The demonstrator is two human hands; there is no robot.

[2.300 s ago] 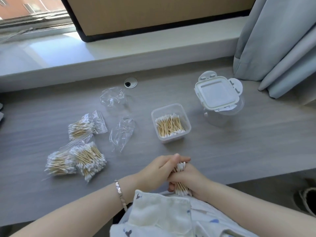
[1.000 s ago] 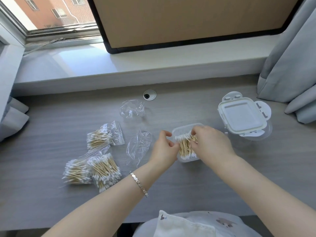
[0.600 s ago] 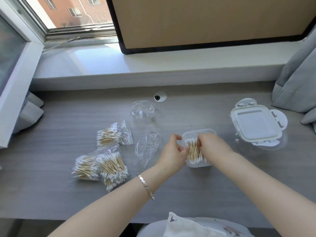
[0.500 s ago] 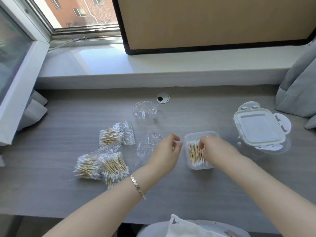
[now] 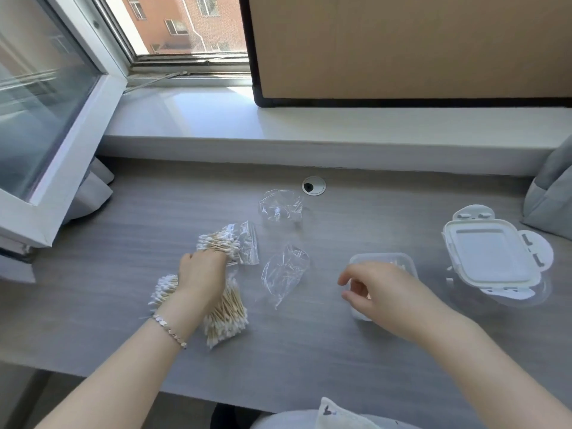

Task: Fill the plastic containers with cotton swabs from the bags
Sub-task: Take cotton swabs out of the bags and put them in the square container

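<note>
Since half a sec ago the left hand (image 5: 201, 274) has quit the open container (image 5: 382, 264) & crossed to the full bags well left of it, landing at the top bag of swabs (image 5: 229, 244). The right hand (image 5: 380, 289) has come up off the swabs & hovers over the container, fingers loosely curled, nothing in them. Prob. means that load is in & the next bag is being fetched. Empty bags (image 5: 284, 272) lie left of the container, lidded container (image 5: 492, 261) to its right. Can't tell whether the left fingers grip the bag or only touch it, as the hand hides them. Fill level is mostly covered by the right hand; lidded container's contents unreadable.
</note>
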